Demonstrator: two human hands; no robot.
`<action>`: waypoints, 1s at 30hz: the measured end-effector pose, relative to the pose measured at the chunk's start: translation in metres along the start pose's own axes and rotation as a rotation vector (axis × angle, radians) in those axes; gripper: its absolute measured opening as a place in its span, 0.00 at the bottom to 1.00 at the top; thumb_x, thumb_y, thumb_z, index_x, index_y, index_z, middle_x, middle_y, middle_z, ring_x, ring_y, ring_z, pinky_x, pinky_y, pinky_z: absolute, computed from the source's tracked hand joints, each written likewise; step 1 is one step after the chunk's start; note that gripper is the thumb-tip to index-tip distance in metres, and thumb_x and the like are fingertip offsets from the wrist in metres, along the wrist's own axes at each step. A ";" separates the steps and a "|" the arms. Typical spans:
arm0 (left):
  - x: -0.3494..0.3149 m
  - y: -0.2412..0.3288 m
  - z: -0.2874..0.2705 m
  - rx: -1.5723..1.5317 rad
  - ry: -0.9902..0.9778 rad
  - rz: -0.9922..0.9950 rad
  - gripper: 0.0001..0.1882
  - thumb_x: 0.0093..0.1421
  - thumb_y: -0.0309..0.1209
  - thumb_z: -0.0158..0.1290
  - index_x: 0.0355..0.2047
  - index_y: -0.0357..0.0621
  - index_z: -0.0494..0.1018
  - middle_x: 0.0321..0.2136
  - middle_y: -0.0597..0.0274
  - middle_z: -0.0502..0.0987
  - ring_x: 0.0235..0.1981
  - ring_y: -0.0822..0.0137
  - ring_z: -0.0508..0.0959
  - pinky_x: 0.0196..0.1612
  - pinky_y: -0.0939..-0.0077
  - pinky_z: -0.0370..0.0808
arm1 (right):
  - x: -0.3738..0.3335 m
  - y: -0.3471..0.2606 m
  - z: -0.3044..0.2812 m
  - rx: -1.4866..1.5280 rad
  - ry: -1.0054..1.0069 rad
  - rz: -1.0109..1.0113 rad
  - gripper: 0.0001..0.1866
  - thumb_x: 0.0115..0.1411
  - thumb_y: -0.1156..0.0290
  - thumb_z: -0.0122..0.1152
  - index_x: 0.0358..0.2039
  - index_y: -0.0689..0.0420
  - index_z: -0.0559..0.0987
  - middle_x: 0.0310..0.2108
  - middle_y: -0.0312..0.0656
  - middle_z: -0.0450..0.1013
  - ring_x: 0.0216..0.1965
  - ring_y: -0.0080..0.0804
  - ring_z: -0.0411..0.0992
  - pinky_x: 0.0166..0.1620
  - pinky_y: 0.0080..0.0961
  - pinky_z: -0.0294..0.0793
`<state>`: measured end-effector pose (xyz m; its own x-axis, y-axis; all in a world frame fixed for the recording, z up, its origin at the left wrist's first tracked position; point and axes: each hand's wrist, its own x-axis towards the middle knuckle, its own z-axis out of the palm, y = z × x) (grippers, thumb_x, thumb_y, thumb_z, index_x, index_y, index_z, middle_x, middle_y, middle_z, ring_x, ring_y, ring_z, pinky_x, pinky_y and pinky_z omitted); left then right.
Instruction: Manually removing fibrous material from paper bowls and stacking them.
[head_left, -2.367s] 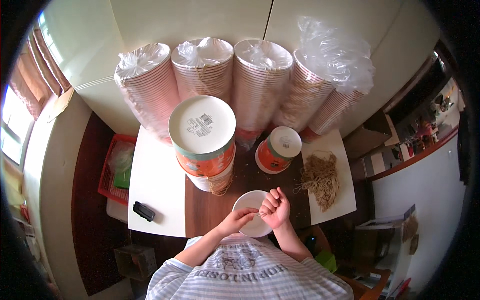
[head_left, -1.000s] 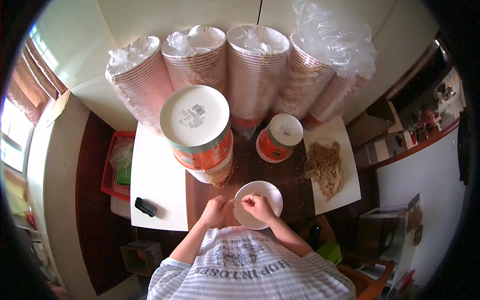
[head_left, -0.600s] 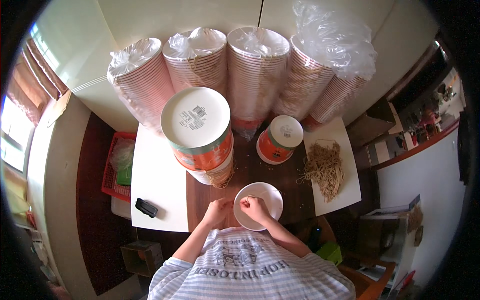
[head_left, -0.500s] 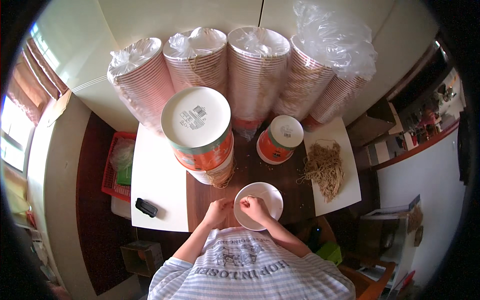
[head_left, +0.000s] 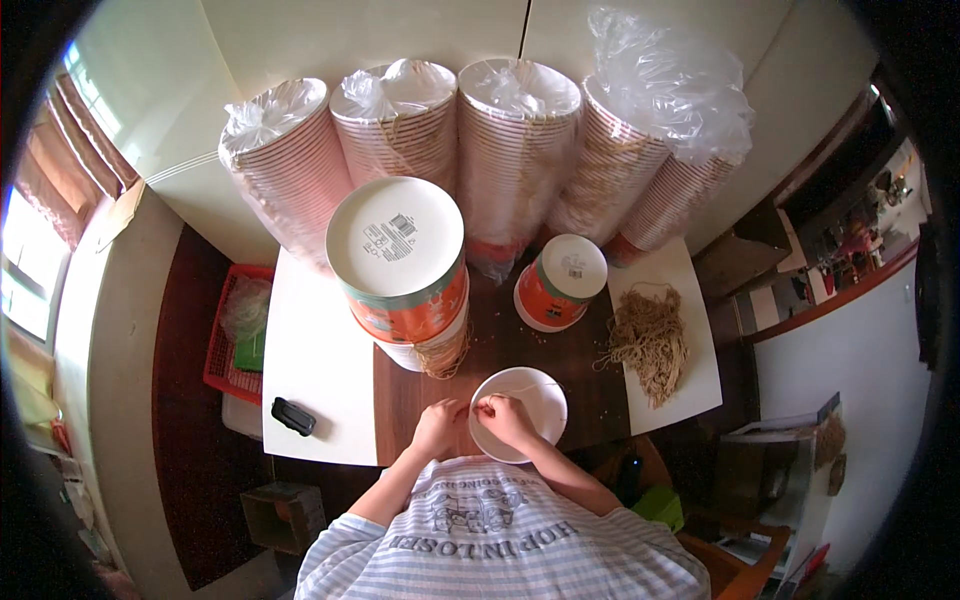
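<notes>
White bowl (head_left: 549, 408) sits below the right hand (head_left: 505, 419), partly hidden.

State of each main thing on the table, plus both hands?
White paper bucket, open side up
Large orange paper bucket, upside down
Small orange paper bucket, upside down
Tan twine bundle, loose, tangled
Bucket stacks, nested, wrapped in plastic
Left hand, fingers curled, grip unclear
Right hand, fingers curled, grip unclear
</notes>
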<state>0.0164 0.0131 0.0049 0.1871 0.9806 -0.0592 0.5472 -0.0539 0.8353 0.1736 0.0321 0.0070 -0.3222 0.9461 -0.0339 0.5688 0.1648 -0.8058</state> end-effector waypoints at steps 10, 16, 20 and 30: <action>0.005 0.006 0.011 0.079 -0.019 0.027 0.08 0.46 0.26 0.49 0.28 0.37 0.68 0.24 0.50 0.71 0.29 0.50 0.71 0.32 0.64 0.70 | 0.000 0.008 -0.010 0.176 -0.001 0.032 0.05 0.47 0.74 0.55 0.25 0.60 0.74 0.21 0.41 0.71 0.24 0.27 0.70 0.29 0.23 0.69; 0.008 0.000 0.026 -0.192 -0.070 0.015 0.12 0.48 0.24 0.47 0.34 0.34 0.68 0.26 0.52 0.74 0.30 0.58 0.75 0.34 0.71 0.71 | 0.004 0.027 -0.027 0.242 -0.040 0.109 0.04 0.50 0.73 0.55 0.25 0.60 0.74 0.22 0.35 0.71 0.24 0.20 0.68 0.29 0.19 0.68; 0.006 0.013 0.008 -0.470 -0.194 -0.227 0.15 0.50 0.22 0.42 0.39 0.34 0.68 0.35 0.56 0.72 0.39 0.66 0.71 0.43 0.76 0.67 | 0.003 0.033 -0.040 0.663 -0.088 0.292 0.04 0.53 0.73 0.52 0.28 0.59 0.74 0.26 0.33 0.70 0.29 0.17 0.66 0.35 0.16 0.66; 0.007 0.013 -0.023 -1.430 -0.433 -0.123 0.06 0.51 0.24 0.41 0.28 0.40 0.68 0.39 0.57 0.71 0.44 0.64 0.69 0.48 0.75 0.61 | -0.006 0.028 -0.050 1.105 -0.057 0.569 0.04 0.54 0.71 0.51 0.30 0.54 0.73 0.30 0.32 0.71 0.33 0.16 0.66 0.38 0.13 0.62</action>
<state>0.0057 0.0238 0.0276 0.5610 0.8210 -0.1061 -0.6137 0.4985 0.6123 0.2298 0.0451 0.0142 -0.2869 0.7881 -0.5446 -0.2942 -0.6136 -0.7328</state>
